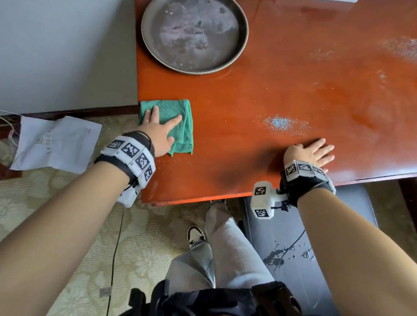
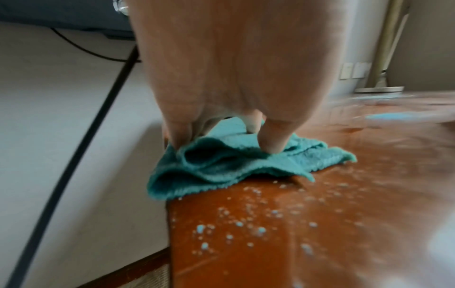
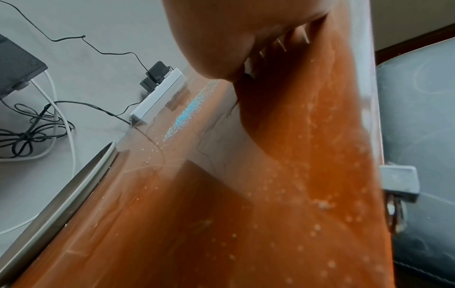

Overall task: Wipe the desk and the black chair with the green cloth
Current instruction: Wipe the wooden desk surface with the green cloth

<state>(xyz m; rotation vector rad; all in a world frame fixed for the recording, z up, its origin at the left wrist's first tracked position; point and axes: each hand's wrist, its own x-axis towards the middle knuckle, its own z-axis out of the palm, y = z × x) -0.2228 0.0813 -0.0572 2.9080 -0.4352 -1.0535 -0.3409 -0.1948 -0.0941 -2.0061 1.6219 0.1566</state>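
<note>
The folded green cloth [image 1: 178, 122] [image 2: 221, 165] lies at the left edge of the reddish wooden desk [image 1: 278, 89] [image 2: 320, 224] [image 3: 221, 224]. My left hand [image 1: 159, 128] [image 2: 234, 78] presses flat on it, fingers stretched out over the fabric. My right hand [image 1: 311, 152] [image 3: 234, 39] rests palm down near the desk's front edge, holding nothing. Pale blue and white powder [image 1: 280, 123] [image 3: 187, 115] is scattered on the desk between and beyond the hands. The black chair [image 1: 292, 246] [image 3: 418, 117] stands under the desk's front edge, with white flecks on its seat.
A round metal tray [image 1: 193, 29] [image 3: 56, 193] sits at the desk's back left. Loose papers [image 1: 56, 145] lie on the patterned carpet to the left. My leg and shoe [image 1: 196, 237] are beside the chair. A white power strip [image 3: 160, 95] and cables lie by the wall.
</note>
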